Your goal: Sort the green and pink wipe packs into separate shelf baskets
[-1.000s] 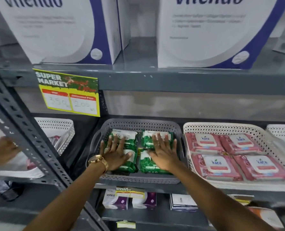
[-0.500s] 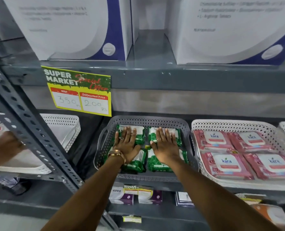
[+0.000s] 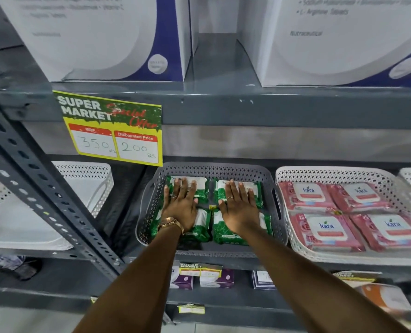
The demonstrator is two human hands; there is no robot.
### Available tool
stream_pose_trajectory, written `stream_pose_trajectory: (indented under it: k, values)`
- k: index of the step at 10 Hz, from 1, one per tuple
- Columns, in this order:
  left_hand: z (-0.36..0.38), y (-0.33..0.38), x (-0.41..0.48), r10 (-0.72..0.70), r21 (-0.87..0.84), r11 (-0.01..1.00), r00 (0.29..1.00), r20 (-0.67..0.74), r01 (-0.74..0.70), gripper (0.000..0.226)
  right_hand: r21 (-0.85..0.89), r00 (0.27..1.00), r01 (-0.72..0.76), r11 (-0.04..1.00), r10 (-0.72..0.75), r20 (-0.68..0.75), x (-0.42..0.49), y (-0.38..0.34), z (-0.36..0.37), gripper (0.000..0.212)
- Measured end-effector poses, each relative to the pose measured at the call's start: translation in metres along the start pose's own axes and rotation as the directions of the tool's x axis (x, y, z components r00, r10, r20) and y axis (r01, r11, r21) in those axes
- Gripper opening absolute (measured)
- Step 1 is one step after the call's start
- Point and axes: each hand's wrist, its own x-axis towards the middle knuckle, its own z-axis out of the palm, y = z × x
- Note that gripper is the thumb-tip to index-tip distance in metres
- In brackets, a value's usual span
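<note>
Several green wipe packs (image 3: 232, 233) lie flat in a grey perforated basket (image 3: 277, 210) on the middle shelf. My left hand (image 3: 180, 206), with a gold watch, lies palm down with fingers spread on the left packs. My right hand (image 3: 239, 207) rests flat on the right packs the same way. Neither hand grips anything. To the right, a white perforated basket (image 3: 332, 173) holds several pink wipe packs (image 3: 324, 233) laid flat side by side.
A white basket (image 3: 98, 174) sits left of the slanted grey shelf upright (image 3: 43, 195). A yellow price sign (image 3: 113, 131) hangs from the upper shelf edge above the grey basket. Big white boxes (image 3: 332, 44) stand on top; small boxes (image 3: 214, 277) below.
Both hands slid a little deeper over the green packs and stay pressed flat. The view shifted closer and left. The other person's hand at far left is gone from view.
</note>
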Motion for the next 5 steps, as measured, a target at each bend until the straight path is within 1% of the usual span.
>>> stream_pose_trajectory:
  k: [2, 3, 4, 5]
  values:
    - [0.001, 0.000, 0.000, -0.009, -0.008, 1.000, 1.000, 0.002, 0.009, 0.056, -0.012, 1.000, 0.005, 1.000, -0.005, 0.003, 0.000, 0.000, 0.001, 0.061]
    - [-0.005, 0.004, -0.002, -0.032, 0.019, 0.999, 0.999, 0.044, 0.031, 0.056, -0.006, 0.999, -0.014, 1.000, 0.014, 0.044, 0.002, 0.001, -0.001, 0.064]
    - [-0.017, 0.015, -0.005, -0.014, 0.084, 0.996, 0.998, 0.065, 0.009, 0.059, 0.039, 0.997, -0.003, 0.999, 0.001, 0.071, -0.003, 0.001, -0.009, 0.071]
    - [-0.039, 0.033, -0.013, -0.004, 0.081, 0.997, 1.000, -0.027, 0.006, 0.064, 0.071, 0.991, 0.096, 0.993, -0.088, -0.102, -0.015, 0.001, -0.036, 0.071]
